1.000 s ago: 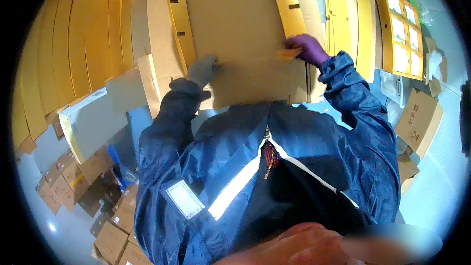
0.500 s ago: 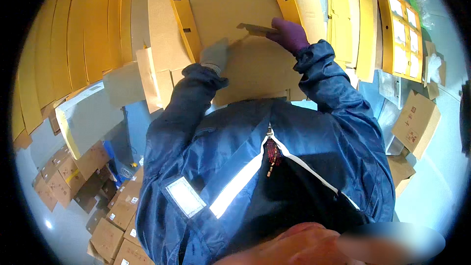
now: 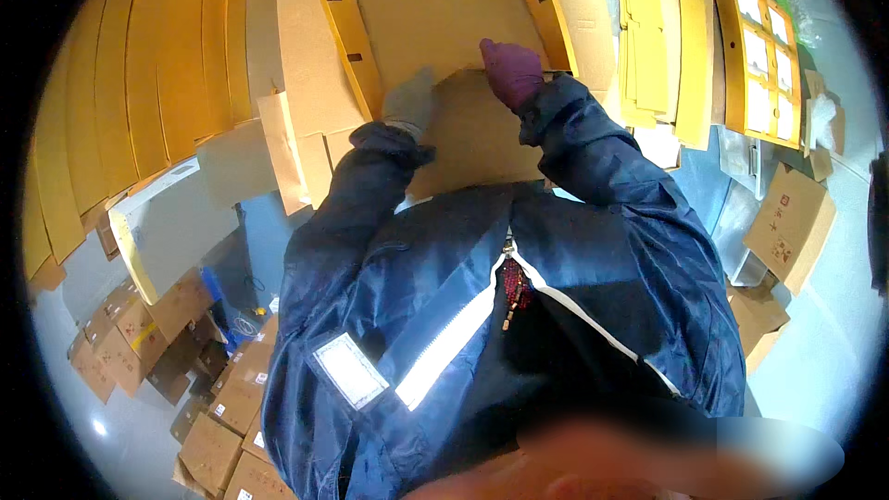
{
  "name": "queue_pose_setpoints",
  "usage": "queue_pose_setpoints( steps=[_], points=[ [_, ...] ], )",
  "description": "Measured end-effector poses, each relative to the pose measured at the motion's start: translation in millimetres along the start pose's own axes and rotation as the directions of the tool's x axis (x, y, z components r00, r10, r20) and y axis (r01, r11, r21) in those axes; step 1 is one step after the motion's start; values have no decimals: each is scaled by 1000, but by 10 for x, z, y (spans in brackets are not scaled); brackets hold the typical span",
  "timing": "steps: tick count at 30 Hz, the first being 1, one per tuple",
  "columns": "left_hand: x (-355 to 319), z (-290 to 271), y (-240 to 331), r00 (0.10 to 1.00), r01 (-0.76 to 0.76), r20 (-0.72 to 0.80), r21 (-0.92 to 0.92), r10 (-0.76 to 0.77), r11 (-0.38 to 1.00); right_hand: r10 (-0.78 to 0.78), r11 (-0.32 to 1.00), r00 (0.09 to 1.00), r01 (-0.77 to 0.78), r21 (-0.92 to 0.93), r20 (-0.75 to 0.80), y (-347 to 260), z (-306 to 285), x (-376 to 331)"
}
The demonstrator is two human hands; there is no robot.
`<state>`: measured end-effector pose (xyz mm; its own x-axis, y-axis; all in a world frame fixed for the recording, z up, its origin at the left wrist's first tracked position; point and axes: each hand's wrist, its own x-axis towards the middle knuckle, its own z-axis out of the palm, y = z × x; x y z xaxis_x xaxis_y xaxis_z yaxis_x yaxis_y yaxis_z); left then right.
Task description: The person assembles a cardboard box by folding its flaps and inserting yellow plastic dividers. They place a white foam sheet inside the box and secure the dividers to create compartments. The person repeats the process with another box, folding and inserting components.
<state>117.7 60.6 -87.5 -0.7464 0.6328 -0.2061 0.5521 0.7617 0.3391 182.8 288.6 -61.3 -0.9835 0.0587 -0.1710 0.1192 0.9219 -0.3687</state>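
A large brown cardboard sheet [image 3: 435, 0] lies in front of me, with a yellow cardboard strip standing along its left side [image 3: 344, 32] and another along its right side [image 3: 539, 7]. My left hand [image 3: 409, 102], in a grey glove, rests on the sheet's near part with its fingers stretched out. Purple-gloved, my right hand [image 3: 512, 72] is closed above a near piece of brown cardboard [image 3: 482, 134]. What its fingers grip is hidden.
Tall yellow cardboard sheets [image 3: 176, 65] stand at the left. Folded yellow cardboard [image 3: 644, 37] and a yellow tray with white compartments [image 3: 759, 56] are at the right. Brown cartons [image 3: 792, 227] stand at the right, with several more [image 3: 218, 449] at the lower left.
My right hand has moved left and a little nearer, its fist turned. The brown strip that stuck out from it no longer shows. My left hand has hardly moved.
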Motion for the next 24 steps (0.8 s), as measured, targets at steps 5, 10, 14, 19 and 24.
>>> queue_pose_setpoints(
  steps=[5, 10, 14, 19, 24],
  points=[
    [146, -17, 351, 993, -106, 13, -248, 113, 963, -58, 998, 998, 58, 15, 15, 4, 58, -57],
    [231, -131, 603, 955, -250, 149, -70, 258, 966, -117, 990, 990, 111, 82, 77, 13, 37, -73],
    [196, -141, 560, 917, -268, 263, -151, 300, 952, -335, 888, 923, 376, 265, -190, 86, -34, -292],
    [164, -83, 557, 908, -337, 266, 0, 325, 942, -382, 902, 920, 351, 250, 85, 196, 86, -1240],
    [169, -121, 664, 885, -346, 332, 0, 326, 938, -325, 940, 946, 325, -104, 13, -39, 551, -1716]
  ],
)
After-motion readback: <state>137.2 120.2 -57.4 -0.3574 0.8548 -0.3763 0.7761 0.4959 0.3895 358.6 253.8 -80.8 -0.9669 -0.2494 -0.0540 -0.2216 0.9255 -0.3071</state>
